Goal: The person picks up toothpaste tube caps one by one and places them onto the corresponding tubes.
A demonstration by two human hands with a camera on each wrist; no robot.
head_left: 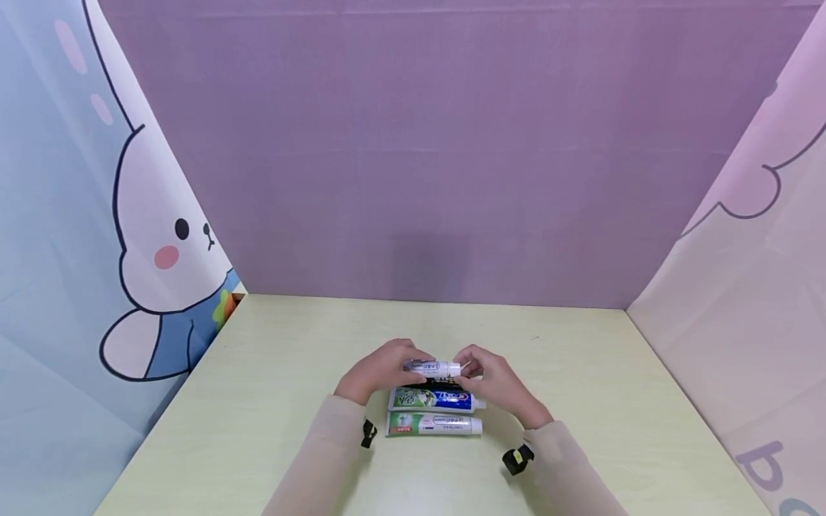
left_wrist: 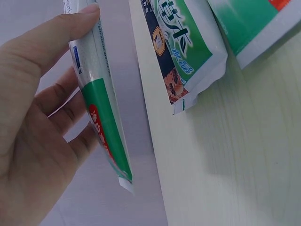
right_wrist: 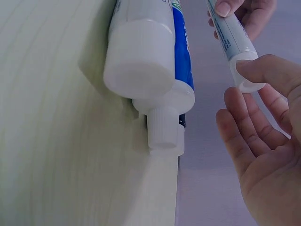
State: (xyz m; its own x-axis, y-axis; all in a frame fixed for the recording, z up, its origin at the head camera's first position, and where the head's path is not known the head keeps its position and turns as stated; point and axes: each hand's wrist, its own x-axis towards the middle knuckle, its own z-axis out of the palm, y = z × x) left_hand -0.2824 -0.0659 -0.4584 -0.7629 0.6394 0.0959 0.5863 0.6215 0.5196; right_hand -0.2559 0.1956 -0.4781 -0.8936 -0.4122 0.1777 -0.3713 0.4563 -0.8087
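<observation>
A white and green toothpaste tube (left_wrist: 101,94) is held up above the table, level in the head view. My left hand (head_left: 386,369) grips its body, thumb on the near side and fingers behind. At the other end my right hand (right_wrist: 275,117) pinches the tube's white cap (right_wrist: 244,77) between thumb and fingers. Below lie more toothpaste tubes, side by side with caps to the right: a green and white tube (head_left: 434,424) nearest, a blue and green tube (head_left: 432,399) behind it, then a dark tube (head_left: 444,383) partly hidden by the raised one.
The pale wooden table (head_left: 258,416) carries the tubes near its middle. A purple cloth wall (head_left: 413,143) stands along its back edge. Printed cloths flank it, one with a cartoon rabbit (head_left: 168,236) at left. Black wrist cameras (head_left: 518,459) sit by both sleeves.
</observation>
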